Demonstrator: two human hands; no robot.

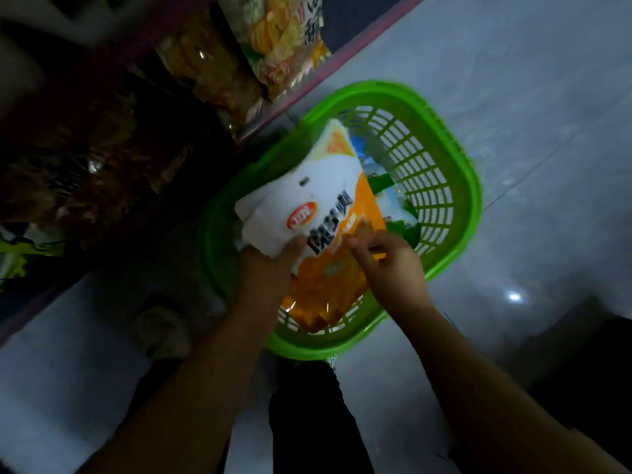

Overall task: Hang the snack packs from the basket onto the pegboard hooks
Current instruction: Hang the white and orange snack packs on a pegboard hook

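Observation:
A green plastic basket (pixel 441 172) stands on the pale tiled floor. Over it lies a large white and orange snack pack (pixel 318 196) with dark lettering. My left hand (pixel 270 265) grips the pack's near left side, thumb on top. My right hand (pixel 386 261) pinches its orange right edge. Under the pack, more snack packs (pixel 393 203) in green and blue show in the basket. Hanging snack packs (pixel 273 39) in yellow fill the display at top left; hooks and pegboard are not visible.
A dark shelf unit with a reddish base edge (pixel 307 87) runs diagonally along the left. Dim packs (pixel 68 159) hang in shadow there. A shoe (pixel 164 330) and dark trouser legs (pixel 307 405) sit below the basket. Open floor lies to the right.

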